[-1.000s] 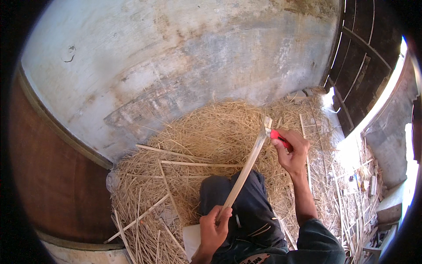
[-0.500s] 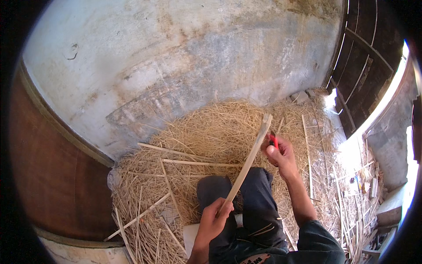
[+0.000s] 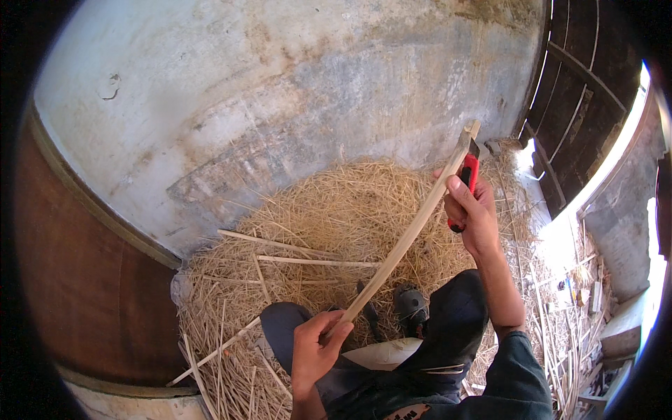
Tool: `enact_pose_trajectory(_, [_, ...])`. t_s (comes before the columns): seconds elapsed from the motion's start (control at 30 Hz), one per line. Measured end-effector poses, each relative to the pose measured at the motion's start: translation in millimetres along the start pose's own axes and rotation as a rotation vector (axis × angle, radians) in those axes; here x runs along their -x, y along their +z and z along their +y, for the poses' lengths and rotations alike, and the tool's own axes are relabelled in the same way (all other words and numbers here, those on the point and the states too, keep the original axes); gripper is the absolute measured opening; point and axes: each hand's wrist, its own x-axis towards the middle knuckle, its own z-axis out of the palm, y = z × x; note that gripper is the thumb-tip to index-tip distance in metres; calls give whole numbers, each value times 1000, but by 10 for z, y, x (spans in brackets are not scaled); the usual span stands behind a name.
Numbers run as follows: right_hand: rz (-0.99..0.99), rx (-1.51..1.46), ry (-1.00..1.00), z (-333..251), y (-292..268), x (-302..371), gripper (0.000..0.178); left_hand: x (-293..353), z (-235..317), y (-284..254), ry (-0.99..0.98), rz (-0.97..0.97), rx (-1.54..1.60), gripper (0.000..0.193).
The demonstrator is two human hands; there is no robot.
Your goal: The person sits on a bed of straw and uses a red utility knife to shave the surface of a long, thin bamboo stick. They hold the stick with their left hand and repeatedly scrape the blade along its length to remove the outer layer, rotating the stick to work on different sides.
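A long pale strip of split wood or bamboo slants from lower left to upper right in front of me. My left hand is closed around its near end, above my left knee. In my right hand is a red and black utility knife, held upright beside the strip's far part. Its dark blade lies against the strip just below the far tip. Some fingers of that hand are hidden behind the strip and the knife.
Straw-like shavings cover the floor, with loose strips lying on them at the left. A stained wall rises ahead. To the left is a brown panel; at the right, a dark slatted panel. My shoe shows between my knees.
The strip's far end has risen up and to the right. My right hand has brought the knife up against it. My knees have spread apart, and my left hand has shifted slightly left.
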Motion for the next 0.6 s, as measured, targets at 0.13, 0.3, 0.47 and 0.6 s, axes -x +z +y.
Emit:
enact_pose_trajectory(0.13, [29, 88, -130, 6, 88, 96, 45, -25, 27, 41, -2, 30, 4, 22])
enact_pose_trajectory(0.3, [-52, 436, -454, 537, 35, 376, 29, -146, 171, 205, 6, 80, 103, 26])
enact_pose_trajectory(0.47, [-231, 820, -657, 242, 316, 606, 32, -189, 271, 306, 41, 147, 118, 23])
enact_pose_trajectory(0.6, [-175, 909, -713, 258, 282, 607, 34, -224, 287, 360, 160, 195, 48, 23])
